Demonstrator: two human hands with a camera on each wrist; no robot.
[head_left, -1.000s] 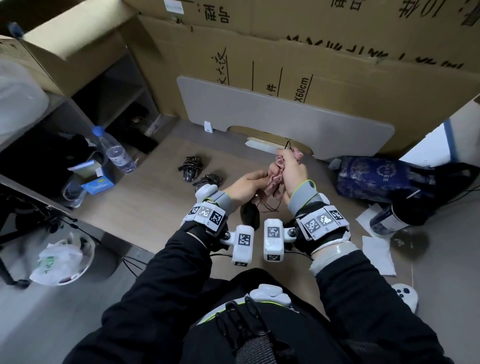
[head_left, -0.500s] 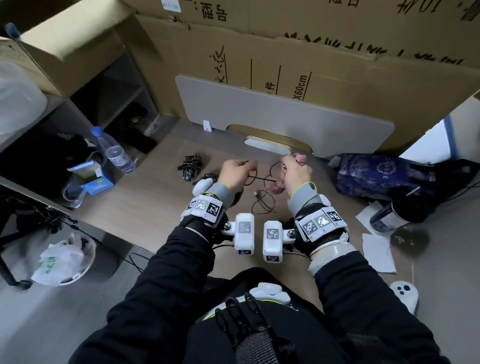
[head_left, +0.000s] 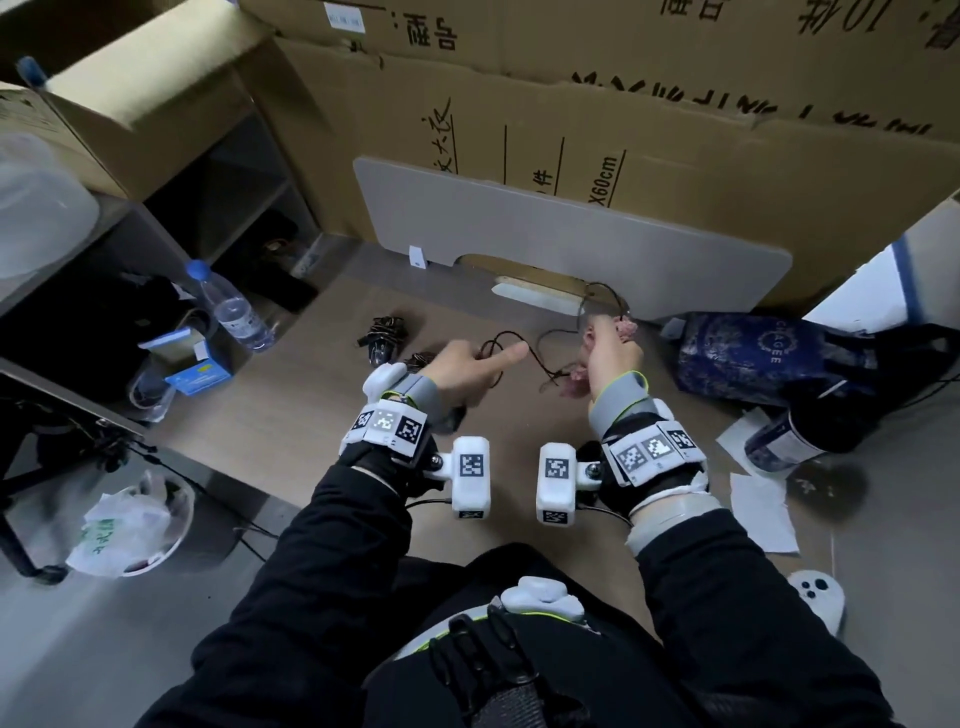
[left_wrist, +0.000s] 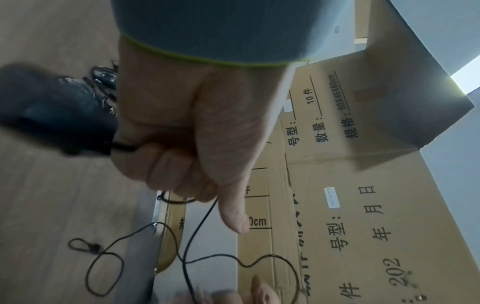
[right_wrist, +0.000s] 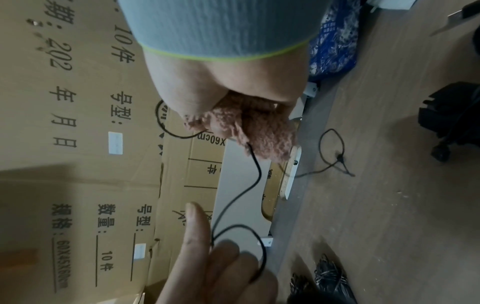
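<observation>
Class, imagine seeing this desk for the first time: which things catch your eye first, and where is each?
The two hands at the middle of the desk: the left hand grips a thin black cord that loops across to the right hand, which clutches a pink fluffy piece. Behind them, printed cardboard boxes wall off the desk's far edge.

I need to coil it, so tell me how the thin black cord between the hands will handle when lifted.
Probably floppy: the cord sags in loose curls between the left hand and the pink fluff in the right hand. Likely light, being so thin. It may tangle, as its loops cross and one end trails on the table.
</observation>
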